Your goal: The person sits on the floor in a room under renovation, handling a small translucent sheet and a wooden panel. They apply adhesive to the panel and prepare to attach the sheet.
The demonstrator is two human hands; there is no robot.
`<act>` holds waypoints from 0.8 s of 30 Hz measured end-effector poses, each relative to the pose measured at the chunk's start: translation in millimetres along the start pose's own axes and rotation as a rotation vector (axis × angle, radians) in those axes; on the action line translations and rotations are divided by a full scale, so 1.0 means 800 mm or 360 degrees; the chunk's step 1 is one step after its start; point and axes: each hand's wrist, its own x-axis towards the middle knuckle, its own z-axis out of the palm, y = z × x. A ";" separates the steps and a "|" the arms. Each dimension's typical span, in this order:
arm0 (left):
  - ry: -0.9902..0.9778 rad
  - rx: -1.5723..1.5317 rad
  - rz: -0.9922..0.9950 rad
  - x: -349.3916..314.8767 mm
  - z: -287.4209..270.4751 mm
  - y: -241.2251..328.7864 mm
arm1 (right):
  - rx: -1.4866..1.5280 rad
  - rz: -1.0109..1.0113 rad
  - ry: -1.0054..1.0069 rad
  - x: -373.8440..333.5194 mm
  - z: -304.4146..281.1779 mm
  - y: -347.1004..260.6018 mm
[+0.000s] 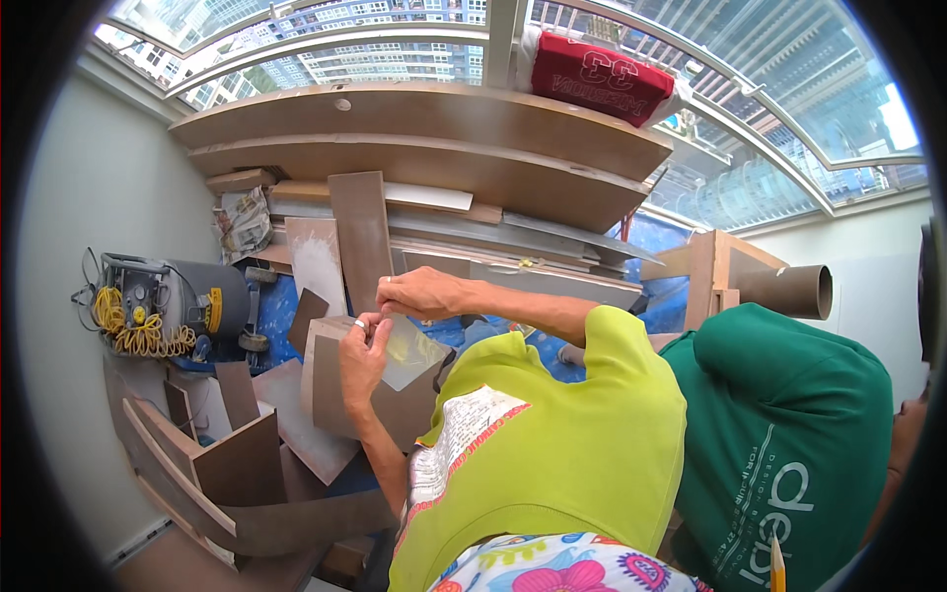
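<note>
My left hand [363, 365] is raised with its fingertips bent together, a ring on one finger. Just above it, my right hand [422, 294] reaches across from the right with its fingers pinched. The two sets of fingertips meet or nearly meet; whatever is between them is too small to make out. Directly below the fingers is a pale, translucent-looking sheet [409, 345] with yellowish streaks; I cannot tell whether it is held. Brown boards [332, 380] stand tilted under my left hand. A lime-green shirt [582, 434] covers my chest.
A co-worker in a green shirt [789, 395] is close on my right. A grey machine with yellow hose [148, 311] stands at the left wall. Long panels [424, 118] lean under the windows. Cut boards [237, 464] crowd the lower left. A brown tube [789, 291] lies far right.
</note>
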 end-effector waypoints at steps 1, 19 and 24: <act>-0.0061 0.0032 -0.0021 0.000 -0.009 -0.004 | -0.0033 -0.0064 -0.0057 0.002 -0.004 0.001; -0.0286 0.0186 -0.0110 0.002 -0.048 -0.002 | 0.0417 -0.0304 -0.0321 0.027 -0.002 0.022; -0.0289 0.0217 -0.0085 0.006 -0.063 0.025 | 0.0079 -0.0488 -0.0299 0.043 -0.014 0.010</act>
